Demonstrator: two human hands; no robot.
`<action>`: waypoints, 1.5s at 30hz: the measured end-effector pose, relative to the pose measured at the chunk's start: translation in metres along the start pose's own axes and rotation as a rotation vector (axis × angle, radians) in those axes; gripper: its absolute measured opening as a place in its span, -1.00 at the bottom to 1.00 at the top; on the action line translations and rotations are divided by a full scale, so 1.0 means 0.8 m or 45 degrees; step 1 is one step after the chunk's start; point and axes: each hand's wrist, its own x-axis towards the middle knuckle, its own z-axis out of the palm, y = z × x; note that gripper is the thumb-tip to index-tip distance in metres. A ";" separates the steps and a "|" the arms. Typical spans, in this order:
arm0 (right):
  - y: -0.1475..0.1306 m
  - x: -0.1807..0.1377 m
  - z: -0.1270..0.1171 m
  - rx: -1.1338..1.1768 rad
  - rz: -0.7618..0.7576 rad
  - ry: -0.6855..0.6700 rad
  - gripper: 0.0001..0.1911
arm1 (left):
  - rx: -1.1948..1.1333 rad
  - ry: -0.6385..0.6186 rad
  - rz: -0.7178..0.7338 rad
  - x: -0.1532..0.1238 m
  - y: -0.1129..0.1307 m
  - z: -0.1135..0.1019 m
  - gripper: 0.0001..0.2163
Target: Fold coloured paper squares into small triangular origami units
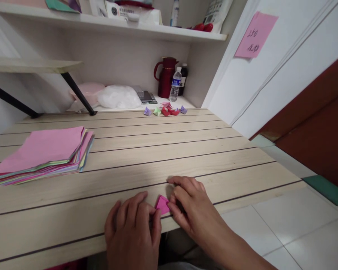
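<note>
A small folded piece of pink paper (162, 204) lies on the wooden table (157, 153) near its front edge. My left hand (133, 228) presses on its left side with curled fingers. My right hand (187, 204) pinches its right side, fingers bent over it. Most of the paper is hidden under both hands. A stack of coloured paper squares (45, 153), pink on top, sits at the left of the table. Several small folded paper shapes (165, 110) in purple, green and red lie at the far edge.
Against the back wall stand a dark red jug (166, 77), a water bottle (175, 84), a white plastic bag (118, 96) and a pink bowl (88, 92). A shelf (115, 24) above holds boxes. A pink note (255, 34) sticks to the wall on the right. Tiled floor lies right.
</note>
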 end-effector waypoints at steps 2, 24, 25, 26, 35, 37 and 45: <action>0.000 0.000 0.000 0.033 0.003 0.006 -0.90 | 0.020 0.007 0.004 0.000 0.000 0.002 -0.91; 0.006 -0.008 -0.001 -0.048 -0.221 0.146 -0.64 | 0.079 -0.028 -0.043 0.000 0.003 0.006 -0.93; 0.007 -0.010 -0.001 -0.070 -0.263 0.165 -0.66 | 0.083 -0.029 -0.045 0.000 0.003 0.006 -0.92; 0.007 -0.012 0.000 -0.095 -0.289 0.182 -0.66 | 0.089 -0.026 -0.045 0.000 0.003 0.006 -0.92; 0.011 -0.024 0.003 -0.130 -0.270 0.123 -0.61 | -0.001 0.268 0.027 -0.025 -0.009 0.000 -0.81; 0.012 -0.025 0.004 -0.134 -0.256 0.095 -0.61 | 0.016 0.384 0.105 -0.033 0.000 0.002 -0.70; 0.012 -0.023 0.003 -0.022 -0.257 0.118 -0.59 | 0.169 0.233 0.232 -0.048 0.028 0.030 -0.69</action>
